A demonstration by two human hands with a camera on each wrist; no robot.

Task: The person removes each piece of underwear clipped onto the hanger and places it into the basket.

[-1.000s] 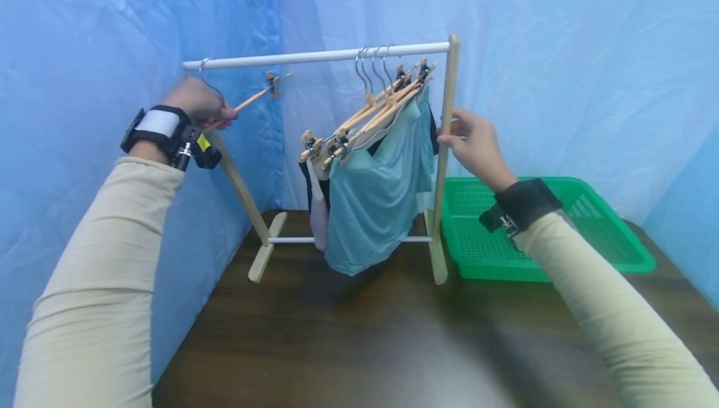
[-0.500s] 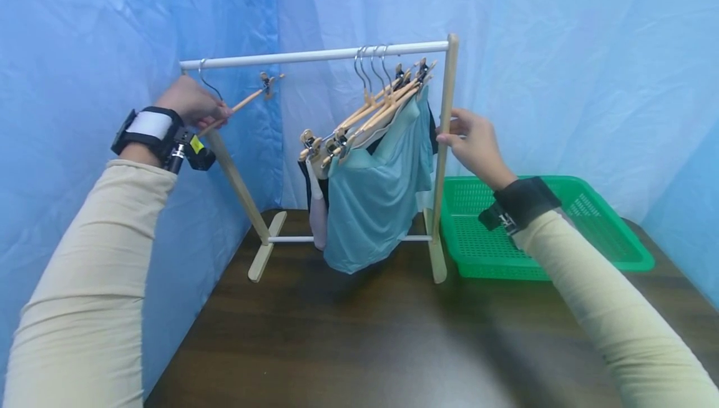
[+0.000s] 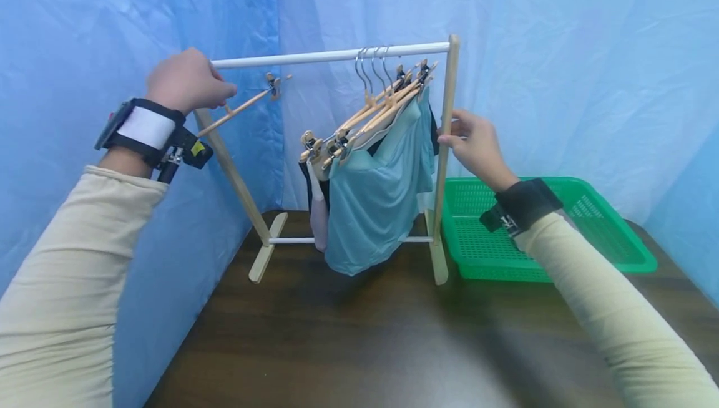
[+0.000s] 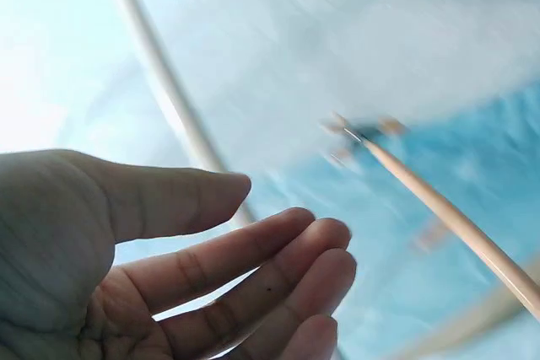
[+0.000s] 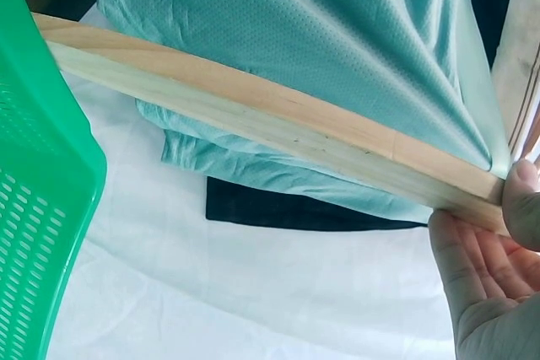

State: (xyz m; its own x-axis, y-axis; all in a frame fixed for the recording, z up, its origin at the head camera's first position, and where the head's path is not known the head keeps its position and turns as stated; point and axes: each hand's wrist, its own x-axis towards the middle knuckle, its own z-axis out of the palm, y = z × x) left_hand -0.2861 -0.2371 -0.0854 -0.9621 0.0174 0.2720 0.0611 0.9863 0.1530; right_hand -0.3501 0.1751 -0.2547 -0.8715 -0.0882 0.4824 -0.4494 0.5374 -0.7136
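Note:
My left hand (image 3: 190, 83) is up at the left end of the white rail (image 3: 314, 57), covering that end in the head view. In the left wrist view its thumb and loosely bent fingers (image 4: 228, 284) stand apart with nothing between them. Beside it hangs a bare wooden clip hanger (image 3: 241, 107), its hook hidden behind the hand. My right hand (image 3: 477, 146) pinches the right wooden post (image 3: 444, 165) of the small clothes rack between thumb and fingers. Several hangers (image 3: 387, 99) crowd the rail's right part, carrying a light teal garment (image 3: 371, 208) in front of pale and black ones.
A green plastic basket (image 3: 505, 271) sits on the dark wooden table (image 3: 359, 339), right of the rack. Blue and white cloth (image 3: 562, 71) surrounds the table. The rack's left foot (image 3: 268, 249) stands close to the left cloth.
My left hand has let go of the bare hanger's wooden bar and risen to the rail's left end. My right hand keeps its grip on the post.

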